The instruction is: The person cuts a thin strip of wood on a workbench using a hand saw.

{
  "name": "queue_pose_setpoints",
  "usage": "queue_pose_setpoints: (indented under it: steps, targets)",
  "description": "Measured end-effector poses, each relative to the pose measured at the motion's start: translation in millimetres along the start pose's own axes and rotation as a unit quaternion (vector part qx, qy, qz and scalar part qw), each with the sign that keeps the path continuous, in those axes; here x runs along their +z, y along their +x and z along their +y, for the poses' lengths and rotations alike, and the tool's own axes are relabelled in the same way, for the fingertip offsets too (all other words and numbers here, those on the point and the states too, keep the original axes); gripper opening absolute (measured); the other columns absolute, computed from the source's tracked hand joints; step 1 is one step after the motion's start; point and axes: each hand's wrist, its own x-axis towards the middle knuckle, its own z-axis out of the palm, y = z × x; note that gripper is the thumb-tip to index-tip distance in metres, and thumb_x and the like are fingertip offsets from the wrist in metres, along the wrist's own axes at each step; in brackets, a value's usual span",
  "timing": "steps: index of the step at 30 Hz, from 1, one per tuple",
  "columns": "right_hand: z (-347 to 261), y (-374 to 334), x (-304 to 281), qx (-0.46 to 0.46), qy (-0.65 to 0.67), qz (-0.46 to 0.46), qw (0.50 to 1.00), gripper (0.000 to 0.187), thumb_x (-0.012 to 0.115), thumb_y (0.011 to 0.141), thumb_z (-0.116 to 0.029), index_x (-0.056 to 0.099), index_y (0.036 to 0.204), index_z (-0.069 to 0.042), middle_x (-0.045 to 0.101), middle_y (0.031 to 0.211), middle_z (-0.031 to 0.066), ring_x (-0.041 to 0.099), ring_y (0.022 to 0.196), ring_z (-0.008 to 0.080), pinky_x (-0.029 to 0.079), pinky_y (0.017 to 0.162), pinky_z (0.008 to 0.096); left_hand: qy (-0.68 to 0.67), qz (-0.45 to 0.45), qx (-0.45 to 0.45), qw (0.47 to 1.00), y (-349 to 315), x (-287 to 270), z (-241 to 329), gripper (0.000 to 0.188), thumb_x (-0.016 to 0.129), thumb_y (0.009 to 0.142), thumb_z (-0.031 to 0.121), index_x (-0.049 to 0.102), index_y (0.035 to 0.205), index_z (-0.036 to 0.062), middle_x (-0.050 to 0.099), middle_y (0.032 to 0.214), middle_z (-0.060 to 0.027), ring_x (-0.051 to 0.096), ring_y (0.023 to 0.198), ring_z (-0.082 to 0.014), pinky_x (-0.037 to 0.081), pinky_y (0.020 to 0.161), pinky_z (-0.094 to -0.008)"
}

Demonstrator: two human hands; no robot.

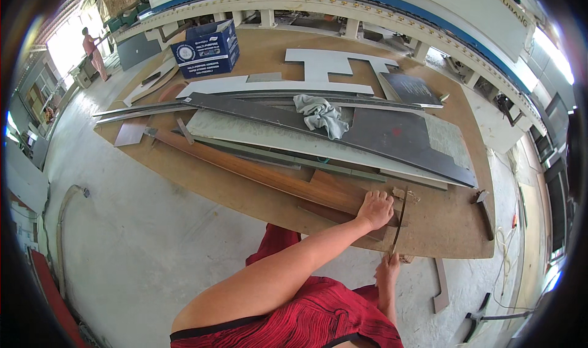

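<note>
My left hand (375, 211) is closed over the right end of a long brown wood-look board (263, 175), holding it against the table. Low at the table's near edge, my right hand (387, 272) is wrapped round the near end of a long, thin, dark saw-like blade (400, 224). That blade points away from me and stands just right of my left hand, by the board's end. Seen nearly edge-on, it shows no teeth, and its handle is hidden in my fist. Light brown scraps (405, 195) lie around its far tip.
Dark and pale panels (392, 141) are stacked mid-table, with a grey rag (321, 116) on top. A blue box (205, 49) stands at the back left. At the right edge lies a hammer (484, 213). A long machine (349, 5) runs behind; a person (95, 52) stands far left.
</note>
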Motion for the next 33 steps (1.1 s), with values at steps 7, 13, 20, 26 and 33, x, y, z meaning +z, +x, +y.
queue_pose_setpoints:
  steps: [7,13,20,26,33]
  targets:
    - [123,-67,11,-0.228,-0.065,0.143,0.961,0.016,0.050,0.097,-0.014,0.053,0.097,0.002,0.060,0.072,0.0224,0.062,0.063,0.0329,0.048,0.060,0.0451,0.002,-0.027,0.010,1.000,3,-5,7,0.024,0.051,0.093,0.029,0.062,0.098,0.0083,0.062,0.101,-0.0110,0.056,0.099,-0.0286,0.042,0.087,-0.0448]
    - [2,-8,-3,0.012,0.038,-0.017,0.999,0.020,0.051,0.098,-0.018,0.051,0.094,0.001,0.058,0.067,0.0211,0.059,0.055,0.0329,0.045,0.053,0.0455,0.015,0.005,-0.004,1.000,0,-2,-6,0.023,0.052,0.091,0.028,0.063,0.097,0.0083,0.062,0.098,-0.0109,0.056,0.099,-0.0282,0.043,0.086,-0.0443]
    - [75,-39,2,-0.124,-0.085,0.063,0.987,0.021,0.049,0.099,-0.019,0.052,0.098,0.002,0.062,0.074,0.0260,0.064,0.066,0.0401,0.046,0.057,0.0479,0.010,-0.020,0.002,1.000,0,-5,5,0.025,0.050,0.093,0.028,0.062,0.100,0.0070,0.062,0.101,-0.0123,0.056,0.101,-0.0293,0.042,0.090,-0.0452]
    - [79,-51,0,-0.101,-0.044,0.050,0.993,0.021,0.050,0.098,-0.020,0.053,0.101,0.001,0.064,0.082,0.0258,0.065,0.075,0.0411,0.049,0.065,0.0475,0.006,0.002,0.009,1.000,1,-1,1,0.024,0.052,0.092,0.029,0.062,0.097,0.0079,0.062,0.100,-0.0114,0.057,0.099,-0.0292,0.043,0.089,-0.0456]
    - [64,27,10,-0.151,-0.058,0.091,0.983,0.021,0.050,0.098,-0.022,0.047,0.088,-0.004,0.051,0.054,0.0096,0.049,0.039,0.0215,0.039,0.035,0.0362,0.012,-0.007,0.005,1.000,2,-1,5,0.023,0.053,0.091,0.028,0.062,0.098,0.0079,0.062,0.100,-0.0116,0.057,0.100,-0.0291,0.043,0.089,-0.0454]
